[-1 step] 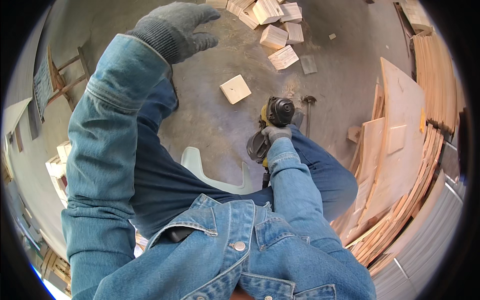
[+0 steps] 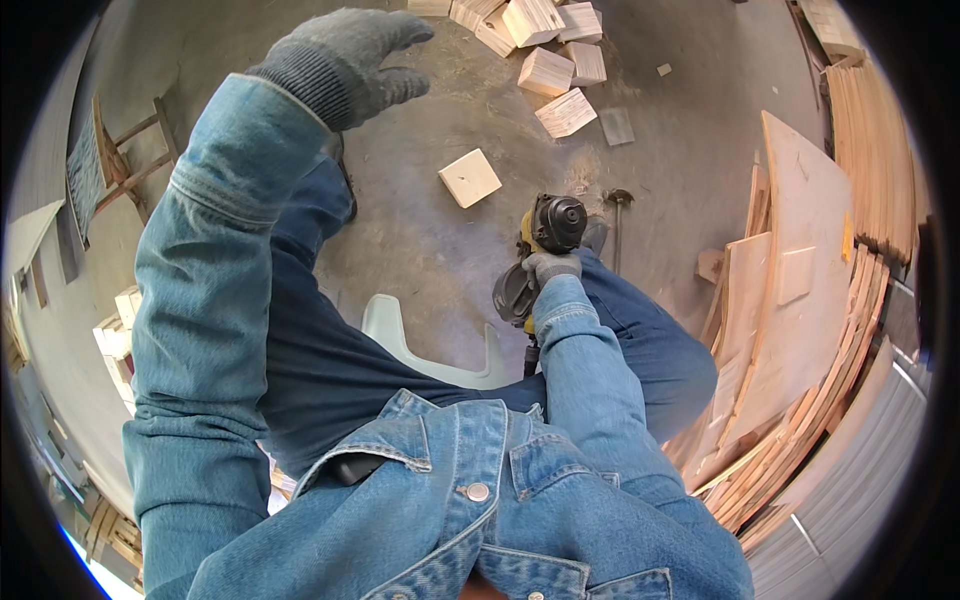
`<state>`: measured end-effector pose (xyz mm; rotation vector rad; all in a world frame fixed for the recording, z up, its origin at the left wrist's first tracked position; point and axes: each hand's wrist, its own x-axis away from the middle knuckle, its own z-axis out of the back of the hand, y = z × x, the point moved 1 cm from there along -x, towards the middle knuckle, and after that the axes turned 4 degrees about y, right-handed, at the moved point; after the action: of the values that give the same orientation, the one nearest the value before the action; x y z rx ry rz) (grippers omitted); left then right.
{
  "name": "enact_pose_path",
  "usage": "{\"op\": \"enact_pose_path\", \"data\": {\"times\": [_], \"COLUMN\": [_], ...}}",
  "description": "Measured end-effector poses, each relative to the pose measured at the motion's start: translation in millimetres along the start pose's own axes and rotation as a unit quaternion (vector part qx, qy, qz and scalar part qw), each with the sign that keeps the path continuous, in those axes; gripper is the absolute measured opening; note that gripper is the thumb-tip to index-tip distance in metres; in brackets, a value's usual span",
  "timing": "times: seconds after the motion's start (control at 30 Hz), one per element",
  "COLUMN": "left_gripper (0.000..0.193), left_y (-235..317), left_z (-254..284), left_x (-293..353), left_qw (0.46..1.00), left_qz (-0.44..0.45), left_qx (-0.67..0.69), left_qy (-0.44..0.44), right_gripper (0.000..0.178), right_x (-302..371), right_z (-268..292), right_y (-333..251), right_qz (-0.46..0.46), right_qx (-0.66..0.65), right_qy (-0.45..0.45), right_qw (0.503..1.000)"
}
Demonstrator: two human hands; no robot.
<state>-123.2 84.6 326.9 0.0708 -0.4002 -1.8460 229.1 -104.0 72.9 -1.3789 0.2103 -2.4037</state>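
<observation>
My right hand (image 2: 553,266), in a grey knit glove, grips a yellow and black coil nail gun (image 2: 558,222) by my right knee. The tool's round magazine bulges to the left of my fingers. Raised at the upper left, my left hand (image 2: 362,62) wears the same kind of glove; its thumb and fingers are apart and nothing is in it. A single pale wooden block (image 2: 469,178) lies on the floor between my hands. Farther off, several more wooden blocks (image 2: 546,72) sit in a loose heap. A hammer (image 2: 618,200) rests just right of the nail gun.
A pale green plastic stool (image 2: 382,322) is between my legs. At the right, plywood sheets (image 2: 800,290) lean beside stacked boards (image 2: 870,160). A wooden frame (image 2: 135,150) stands at the left. A small grey flat piece (image 2: 617,126) lies near the heap on the concrete floor (image 2: 420,240).
My left hand has shifted very slightly left. The right hand and the nail gun stay practically where they were.
</observation>
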Motion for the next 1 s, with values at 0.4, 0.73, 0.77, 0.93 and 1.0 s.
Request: {"op": "enact_pose_path", "data": {"times": [0.4, 0.73, 0.77, 0.93, 1.0], "left_gripper": [0.06, 0.098, 0.104, 0.119, 0.121], "left_y": [-14.0, 15.6, 19.4, 37.5, 42.6], "left_z": [-85.4, -239.3, -254.5, -318.9, -335.6], "left_x": [-22.9, -27.8, -24.2, -10.8, -13.4], "left_qw": [0.977, 0.964, 0.967, 0.98, 0.982], "left_qz": [0.09, 0.143, 0.143, 0.137, 0.132], "left_qx": [-0.031, -0.036, -0.038, 0.019, 0.014], "left_qy": [-0.192, -0.222, -0.207, -0.144, -0.133], "right_gripper": [0.018, 0.008, 0.008, 0.005, 0.004], "right_x": [-67.3, -99.2, -96.4, -31.4, -15.7], "right_z": [-25.4, -24.4, -21.4, 16.7, 26.7], "right_y": [43.7, 72.0, 71.3, 1.9, -12.4], "right_qz": [0.057, 0.06, 0.043, -0.116, -0.137], "right_qx": [0.339, 0.2, 0.19, 0.028, -0.036], "right_qy": [-0.025, -0.062, -0.068, -0.073, -0.053], "right_qw": [0.939, 0.976, 0.978, 0.99, 0.988]}}
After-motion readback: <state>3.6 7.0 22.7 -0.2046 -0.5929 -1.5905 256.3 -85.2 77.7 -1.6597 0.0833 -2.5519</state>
